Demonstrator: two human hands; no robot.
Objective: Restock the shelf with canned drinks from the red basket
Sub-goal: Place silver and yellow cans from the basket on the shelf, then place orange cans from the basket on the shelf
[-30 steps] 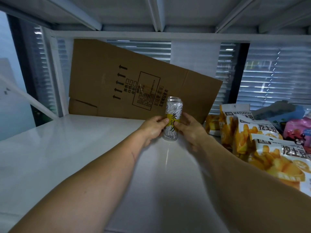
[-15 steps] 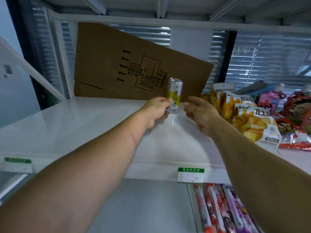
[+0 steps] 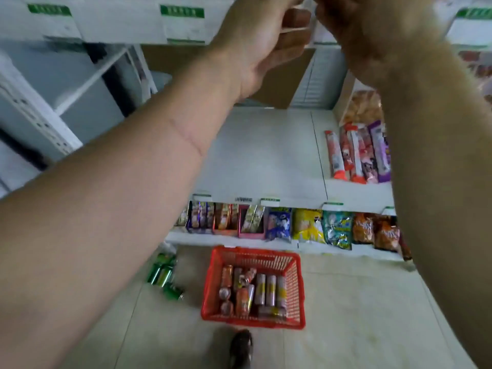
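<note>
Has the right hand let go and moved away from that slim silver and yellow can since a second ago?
Cannot tell. The right hand sits at the white shelf edge, but the camera tilted down and the can is out of view.

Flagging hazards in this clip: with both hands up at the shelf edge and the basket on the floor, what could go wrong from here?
1. The green cans lie loose on the floor left of the red plastic basket; a step sideways could kick or roll on them.
2. The dark shoe stands right at the basket's near rim, so a step forward may trip on it.
</note>
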